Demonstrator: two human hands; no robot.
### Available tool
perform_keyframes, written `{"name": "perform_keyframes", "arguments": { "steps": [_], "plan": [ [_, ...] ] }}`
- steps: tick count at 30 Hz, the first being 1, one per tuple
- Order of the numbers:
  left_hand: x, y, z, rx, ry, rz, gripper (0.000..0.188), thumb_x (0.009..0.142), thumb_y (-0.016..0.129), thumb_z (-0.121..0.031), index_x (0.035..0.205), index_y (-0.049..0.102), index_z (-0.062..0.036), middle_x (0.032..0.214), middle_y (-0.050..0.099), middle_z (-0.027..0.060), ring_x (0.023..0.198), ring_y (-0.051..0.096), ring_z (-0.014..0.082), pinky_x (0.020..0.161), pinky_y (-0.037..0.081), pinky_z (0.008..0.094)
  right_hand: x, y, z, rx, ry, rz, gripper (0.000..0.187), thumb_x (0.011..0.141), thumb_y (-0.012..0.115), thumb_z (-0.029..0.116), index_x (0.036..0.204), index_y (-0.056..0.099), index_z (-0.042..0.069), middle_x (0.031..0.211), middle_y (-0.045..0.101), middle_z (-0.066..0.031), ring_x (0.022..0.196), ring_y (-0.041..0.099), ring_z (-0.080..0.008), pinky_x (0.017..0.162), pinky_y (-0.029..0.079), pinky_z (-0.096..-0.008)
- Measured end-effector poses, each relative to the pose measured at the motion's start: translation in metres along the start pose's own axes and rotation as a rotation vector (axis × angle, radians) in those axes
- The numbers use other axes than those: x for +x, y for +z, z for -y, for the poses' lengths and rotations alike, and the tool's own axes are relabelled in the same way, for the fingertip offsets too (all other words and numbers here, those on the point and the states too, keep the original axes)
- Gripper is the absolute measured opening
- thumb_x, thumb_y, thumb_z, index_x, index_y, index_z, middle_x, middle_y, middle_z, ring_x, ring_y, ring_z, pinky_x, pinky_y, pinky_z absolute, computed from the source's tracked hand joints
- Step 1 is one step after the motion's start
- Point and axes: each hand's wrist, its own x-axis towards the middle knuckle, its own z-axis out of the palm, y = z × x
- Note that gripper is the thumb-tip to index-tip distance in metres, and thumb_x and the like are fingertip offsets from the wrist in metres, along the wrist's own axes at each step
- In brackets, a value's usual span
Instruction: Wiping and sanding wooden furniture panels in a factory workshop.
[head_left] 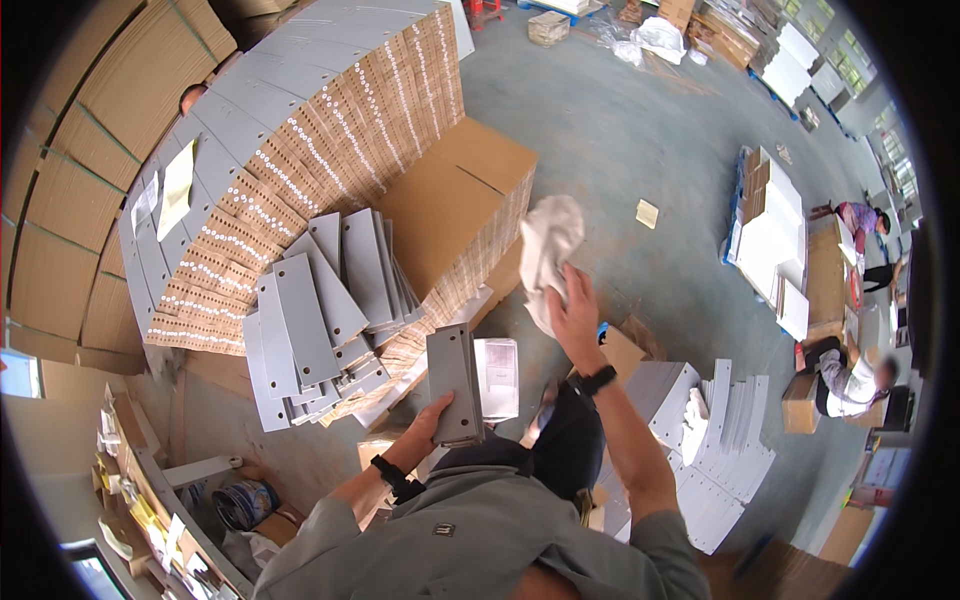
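Observation:
My left hand (432,418) grips a short stack of grey rectangular boards (453,375) with round holes near their ends, held upright in front of my body. A crumpled whitish cloth (550,240) hangs from my right hand (574,318), its fingers closed on the cloth's lower part. Ahead and to the left, a loose pile of similar grey boards (305,315) lies on lower stacked boards, beside brown cardboard (460,190). Just past the held boards is a white printed sheet (498,375).
Tall stacks of boards (370,110) with brown drilled edges rise at the far left, before strapped cardboard (75,195). More grey boards (700,450) stand close on my right, with a white cloth (694,425) on them. Two people (845,380) sit at the far right.

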Motion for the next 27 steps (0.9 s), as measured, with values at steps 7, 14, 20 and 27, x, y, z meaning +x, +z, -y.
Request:
{"name": "perform_keyframes", "arguments": {
  "steps": [7,14,20,27],
  "plan": [
    [0.045,-0.007,0.018,-0.087,0.110,-0.219,0.060,0.100,0.065,-0.041,0.138,0.056,0.0040,0.124,0.069,0.0163,0.105,0.071,0.0263,0.094,0.058,0.0397,0.097,0.156,-0.003,0.154,-0.264,0.392,0.070,0.085,0.068,0.000,0.149,0.048,0.018,0.135,0.054,-0.0180,0.115,0.061,-0.0380,0.095,0.055,-0.0451],
    [0.108,0.074,0.018,-0.267,0.089,-0.524,0.063,0.096,0.070,-0.043,0.139,0.057,0.0015,0.122,0.070,0.0118,0.104,0.071,0.0228,0.090,0.059,0.0368,0.152,0.298,-0.078,0.153,-0.563,0.730,0.032,0.091,0.062,0.008,0.122,0.066,0.015,0.121,0.061,-0.0101,0.101,0.064,-0.0321,0.085,0.058,-0.0440],
    [0.149,0.159,-0.046,-0.279,0.029,-0.539,0.058,0.098,0.066,-0.043,0.136,0.060,0.0008,0.116,0.072,0.0111,0.103,0.071,0.0215,0.088,0.059,0.0346,0.378,0.254,-0.386,-0.257,-0.152,0.069,0.019,0.094,0.059,0.012,0.109,0.065,0.002,0.100,0.063,-0.0140,0.091,0.065,-0.0331,0.076,0.056,-0.0424],
    [0.172,0.236,-0.104,-0.242,0.031,-0.550,0.059,0.099,0.065,-0.041,0.143,0.052,-0.0029,0.118,0.068,0.0092,0.101,0.068,0.0198,0.087,0.058,0.0345,0.435,0.172,-0.338,0.045,-0.183,0.191,0.050,0.093,0.058,-0.001,0.138,0.061,0.020,0.121,0.062,-0.0102,0.107,0.066,-0.0333,0.088,0.055,-0.0433]
  ]
}}
